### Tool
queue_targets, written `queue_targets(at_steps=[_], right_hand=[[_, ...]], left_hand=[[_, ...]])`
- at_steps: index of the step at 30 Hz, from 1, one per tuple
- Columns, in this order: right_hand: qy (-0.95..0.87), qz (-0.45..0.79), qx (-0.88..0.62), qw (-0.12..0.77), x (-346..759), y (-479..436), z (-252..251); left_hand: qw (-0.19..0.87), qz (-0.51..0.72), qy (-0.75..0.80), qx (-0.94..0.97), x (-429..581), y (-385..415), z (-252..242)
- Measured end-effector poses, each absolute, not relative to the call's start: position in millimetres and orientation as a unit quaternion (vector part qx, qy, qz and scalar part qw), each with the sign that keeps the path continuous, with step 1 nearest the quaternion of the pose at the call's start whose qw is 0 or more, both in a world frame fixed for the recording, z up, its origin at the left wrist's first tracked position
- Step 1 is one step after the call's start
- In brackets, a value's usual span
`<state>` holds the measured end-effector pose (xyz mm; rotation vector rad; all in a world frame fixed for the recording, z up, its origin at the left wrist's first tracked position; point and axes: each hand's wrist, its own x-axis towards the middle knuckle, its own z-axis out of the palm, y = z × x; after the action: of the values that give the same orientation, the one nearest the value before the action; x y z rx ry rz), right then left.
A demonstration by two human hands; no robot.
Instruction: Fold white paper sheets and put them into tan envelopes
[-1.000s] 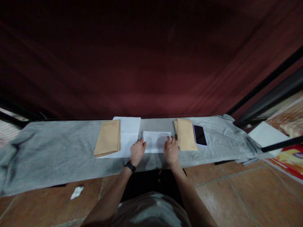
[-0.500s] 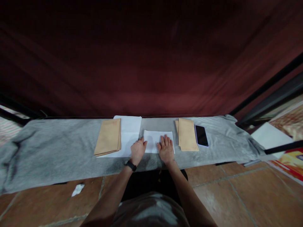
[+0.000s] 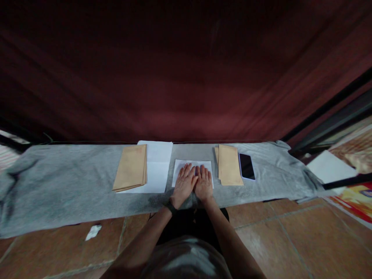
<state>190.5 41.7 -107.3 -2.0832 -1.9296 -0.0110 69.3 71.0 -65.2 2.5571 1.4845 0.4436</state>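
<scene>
A folded white sheet of paper (image 3: 193, 164) lies on the grey cloth (image 3: 72, 182) in front of me. My left hand (image 3: 184, 183) and my right hand (image 3: 203, 183) rest side by side on it, palms down, fingers stretched flat. Neither hand holds anything. A dark band sits on my left wrist. To the left lies a stack of brown envelopes (image 3: 130, 172) on top of white sheets (image 3: 157, 164). A second stack of brown envelopes (image 3: 229, 169) lies just right of the folded paper.
A black phone (image 3: 247, 166) lies beside the right envelopes. A dark red curtain hangs behind the cloth. A paper scrap (image 3: 93, 232) lies on the tiled floor. Black bars and a white sheet (image 3: 329, 167) stand at the right.
Both hands have slid from the paper's side edges to its middle. They now lie flat next to each other on the sheet.
</scene>
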Motion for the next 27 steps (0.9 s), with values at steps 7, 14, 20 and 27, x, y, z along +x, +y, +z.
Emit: queue_targets(at_steps=[7,14,20,27], right_hand=[[-0.664,0.0,-0.732,0.153,191.5,41.5,-106.8],[-0.658,0.027,-0.727,0.195,195.2,58.1,-101.5],[-0.692,0.032,-0.694,0.197,191.2,84.4,-99.3],[-0.679,-0.009,-0.713,0.176,200.2,82.2,-108.2]], left_hand=[[0.089,0.124,0.522,0.839,72.7,74.1,-91.3],[0.045,0.108,0.545,0.83,59.4,73.4,-91.5],[0.046,0.091,0.531,0.841,60.5,72.4,-86.1],[0.022,0.11,0.535,0.837,58.2,72.8,-94.7]])
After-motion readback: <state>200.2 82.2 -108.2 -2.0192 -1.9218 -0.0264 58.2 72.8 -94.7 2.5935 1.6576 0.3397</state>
